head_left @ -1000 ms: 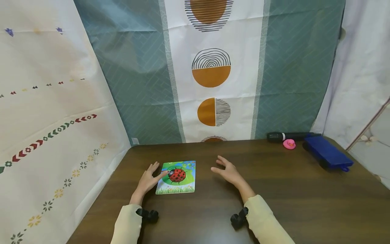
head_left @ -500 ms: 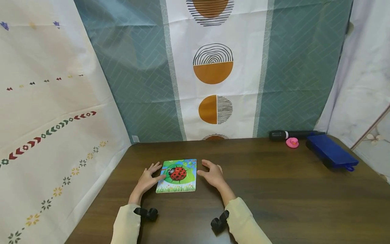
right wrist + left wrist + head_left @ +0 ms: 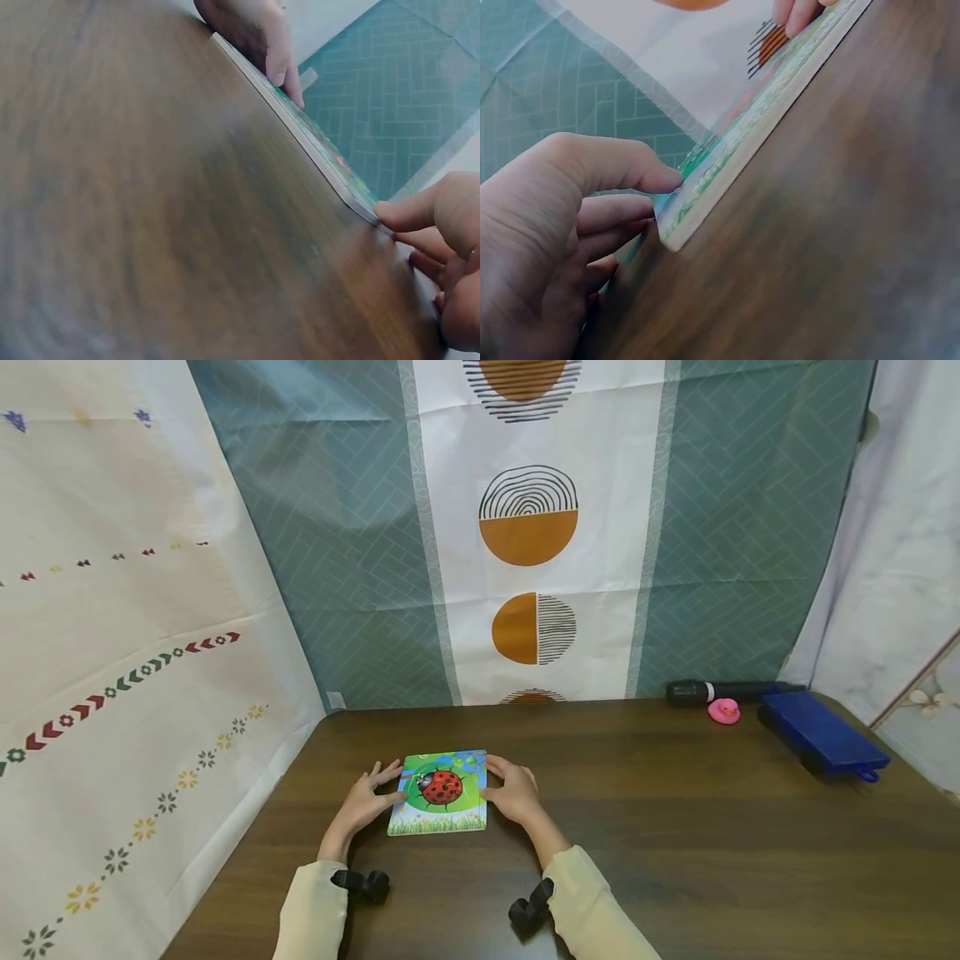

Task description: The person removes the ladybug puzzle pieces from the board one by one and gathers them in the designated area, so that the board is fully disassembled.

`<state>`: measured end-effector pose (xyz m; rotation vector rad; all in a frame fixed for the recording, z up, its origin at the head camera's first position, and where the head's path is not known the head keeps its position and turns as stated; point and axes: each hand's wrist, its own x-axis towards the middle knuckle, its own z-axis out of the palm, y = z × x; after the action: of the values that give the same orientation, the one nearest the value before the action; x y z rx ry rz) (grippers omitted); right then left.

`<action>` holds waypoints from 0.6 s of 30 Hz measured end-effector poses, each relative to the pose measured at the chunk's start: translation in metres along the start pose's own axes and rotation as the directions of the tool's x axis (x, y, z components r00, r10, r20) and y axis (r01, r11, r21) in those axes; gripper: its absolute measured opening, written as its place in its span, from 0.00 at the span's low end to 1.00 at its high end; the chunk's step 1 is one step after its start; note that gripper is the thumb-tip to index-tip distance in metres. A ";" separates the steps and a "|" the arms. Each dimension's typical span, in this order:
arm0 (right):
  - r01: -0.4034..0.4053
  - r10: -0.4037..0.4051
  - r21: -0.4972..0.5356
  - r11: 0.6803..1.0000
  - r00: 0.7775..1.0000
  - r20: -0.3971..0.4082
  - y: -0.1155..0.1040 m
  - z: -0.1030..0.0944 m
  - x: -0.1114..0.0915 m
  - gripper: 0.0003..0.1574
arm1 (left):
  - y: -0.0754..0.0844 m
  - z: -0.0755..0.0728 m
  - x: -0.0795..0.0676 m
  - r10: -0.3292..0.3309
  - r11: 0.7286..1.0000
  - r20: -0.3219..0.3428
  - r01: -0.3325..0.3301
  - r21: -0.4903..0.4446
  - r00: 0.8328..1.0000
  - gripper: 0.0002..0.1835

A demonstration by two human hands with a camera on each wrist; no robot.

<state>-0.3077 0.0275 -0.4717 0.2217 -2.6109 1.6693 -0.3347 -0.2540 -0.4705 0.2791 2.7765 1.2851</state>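
A thin, nearly square picture board [image 3: 437, 814] with a red ladybug on a green leaf lies on the brown table. Its pale edge shows in both wrist views. At its left side, my left hand [image 3: 365, 802] pinches the border, thumb [image 3: 649, 171] on the printed face and fingers against the side. Across from it, my right hand [image 3: 516, 792] grips the right border in the same way, its thumb [image 3: 401, 214] on top near the corner and the fingers low at the edge. The fingertips under the board are partly hidden.
Toward the back right of the table [image 3: 637, 827] sit a black cylinder [image 3: 686, 692] with a white band, a pink rubber duck [image 3: 723, 711] and a blue flat-topped object [image 3: 825, 733]. Patterned cloths hang behind the table and on both sides.
My right hand has come in from the right and taken hold of the board's right border. My left hand has stayed at the left border, its thumb now at the edge.
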 end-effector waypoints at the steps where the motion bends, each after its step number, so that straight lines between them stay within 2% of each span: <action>1: -0.003 0.003 0.008 1.000 1.000 -0.005 0.000 0.000 0.000 0.35 | 0.000 0.001 0.000 -0.002 1.000 -0.001 0.002 -0.020 1.000 0.34; 6: 0.016 -0.015 0.050 0.999 0.999 -0.029 0.000 0.002 -0.001 0.35 | 0.004 0.003 -0.001 0.022 0.996 -0.029 -0.025 -0.090 0.999 0.34; 11: 0.034 -0.031 0.153 0.988 0.999 -0.027 0.003 0.003 0.000 0.36 | 0.008 0.006 -0.002 0.043 0.986 -0.052 -0.050 -0.160 0.998 0.34; 15: 0.047 -0.039 0.214 0.976 0.998 -0.041 0.007 0.000 0.001 0.37 | 0.011 0.011 -0.001 0.043 0.974 -0.039 -0.051 -0.223 0.998 0.36; 18: 0.040 -0.028 0.236 0.971 0.998 -0.055 0.011 -0.007 -0.001 0.38 | 0.015 0.017 0.000 0.068 0.969 -0.022 -0.071 -0.238 0.997 0.36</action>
<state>-0.3083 0.0384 -0.4790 0.2257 -2.3541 1.9462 -0.3304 -0.2313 -0.4698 0.3548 2.6079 1.6248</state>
